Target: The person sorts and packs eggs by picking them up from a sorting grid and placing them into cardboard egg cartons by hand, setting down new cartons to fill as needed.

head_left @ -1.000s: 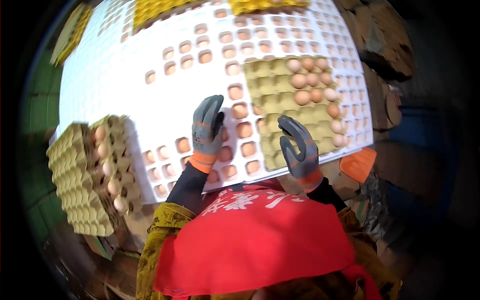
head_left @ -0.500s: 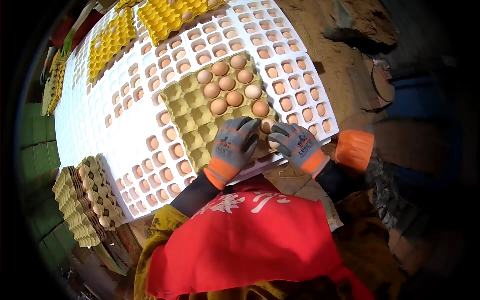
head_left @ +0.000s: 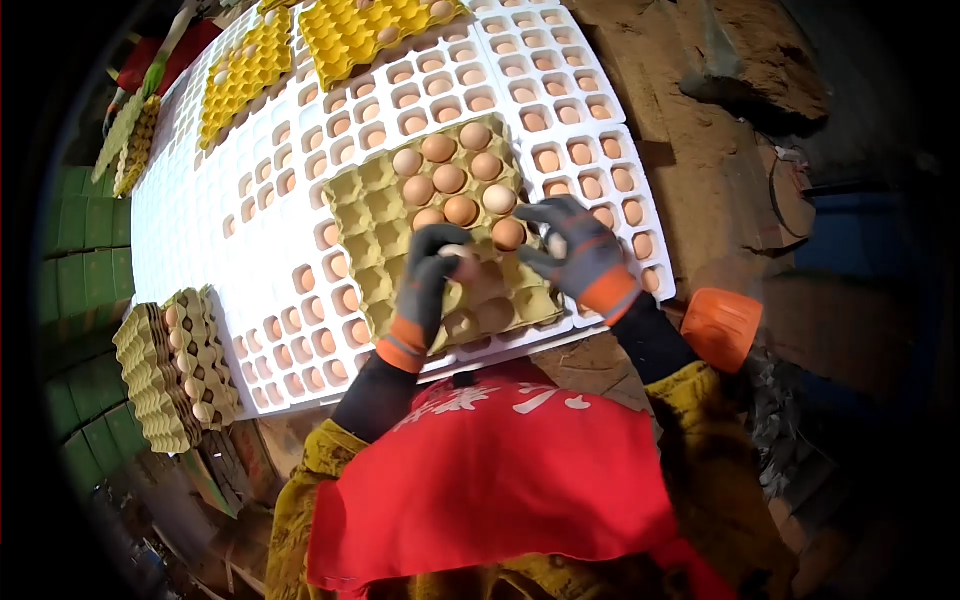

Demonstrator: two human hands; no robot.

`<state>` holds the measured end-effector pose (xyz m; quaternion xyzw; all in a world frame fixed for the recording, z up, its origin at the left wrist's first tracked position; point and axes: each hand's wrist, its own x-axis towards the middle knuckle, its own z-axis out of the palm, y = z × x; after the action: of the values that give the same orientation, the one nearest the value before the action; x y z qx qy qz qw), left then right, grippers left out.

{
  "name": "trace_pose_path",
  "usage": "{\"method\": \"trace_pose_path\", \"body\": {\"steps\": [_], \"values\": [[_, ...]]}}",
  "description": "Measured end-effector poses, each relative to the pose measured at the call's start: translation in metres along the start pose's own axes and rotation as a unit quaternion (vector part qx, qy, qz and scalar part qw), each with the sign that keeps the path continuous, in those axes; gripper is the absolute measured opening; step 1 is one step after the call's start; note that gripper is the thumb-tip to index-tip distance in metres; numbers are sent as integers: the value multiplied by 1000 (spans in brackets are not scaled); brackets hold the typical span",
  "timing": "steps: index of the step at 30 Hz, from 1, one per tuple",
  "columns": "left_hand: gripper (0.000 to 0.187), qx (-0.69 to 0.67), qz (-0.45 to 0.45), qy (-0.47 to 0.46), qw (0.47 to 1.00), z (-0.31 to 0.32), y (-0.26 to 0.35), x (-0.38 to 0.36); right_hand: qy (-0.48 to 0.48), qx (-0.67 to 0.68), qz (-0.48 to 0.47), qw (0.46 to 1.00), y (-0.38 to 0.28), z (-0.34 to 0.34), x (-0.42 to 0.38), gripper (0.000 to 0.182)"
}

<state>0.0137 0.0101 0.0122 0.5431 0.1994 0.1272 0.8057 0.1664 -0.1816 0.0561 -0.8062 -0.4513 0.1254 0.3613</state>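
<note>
Lifting one egg [head_left: 462, 266] in left hand [head_left: 427, 280], fingers curled, another egg [head_left: 556, 244] in right hand [head_left: 582, 246], fingers half-curled, off pulp egg tray [head_left: 376, 242] since earlier frame; apparently leaving it emptier.

Eggs [head_left: 449, 179] in tray [head_left: 376, 243], tray on board [head_left: 190, 235]

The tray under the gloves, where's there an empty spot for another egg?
The left columns of the olive tray are bare, between the white foam board and the tray's eggs. The near right corner, below the right hand, looks free too, though blurry. It's crowded at the far right, full of eggs, and around the left hand.
</note>
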Motion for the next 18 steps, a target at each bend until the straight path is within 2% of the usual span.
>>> {"method": "trace_pose_path", "body": {"steps": [2,3,4,6,7,8,10,11,12,13,14,15,16,17,18], "values": [[29,121,-27,67,990,-10,18,12,-51,-261,-42,963,0,24,10,39],[31,357,82,71,928,3,23,19,-73,-231,-6,970,8,33,12,45],[39,522,221,50,822,20,38,23,-31,-119,-5,992,11,32,10,47],[43,729,183,-45,658,11,27,45,43,108,-14,993,22,22,4,50],[44,764,128,-55,630,15,23,52,-5,414,184,892,32,19,0,51],[38,768,114,-61,627,15,20,58,15,461,178,869,32,11,4,53],[35,733,147,-67,660,10,25,63,59,553,168,814,27,-1,15,58],[33,626,126,-27,769,7,31,57,41,520,174,835,28,2,25,56],[32,502,105,12,859,3,40,52,-16,424,176,888,32,3,34,53],[38,285,-55,23,957,-12,39,59,8,194,72,978,22,4,43,56],[48,40,-65,1,997,-26,51,62,33,-50,-33,998,9,8,50,59],[51,-32,-49,-8,998,-34,59,64,-5,-157,-23,987,9,16,54,59],[53,-105,-31,-17,994,-38,68,65,-71,-242,27,967,4,22,61,61],[55,-88,-69,-23,993,-47,70,69,-54,-244,22,968,10,28,59,59],[54,123,13,-24,992,-45,69,78,-35,-247,16,968,15,34,58,58]]}}
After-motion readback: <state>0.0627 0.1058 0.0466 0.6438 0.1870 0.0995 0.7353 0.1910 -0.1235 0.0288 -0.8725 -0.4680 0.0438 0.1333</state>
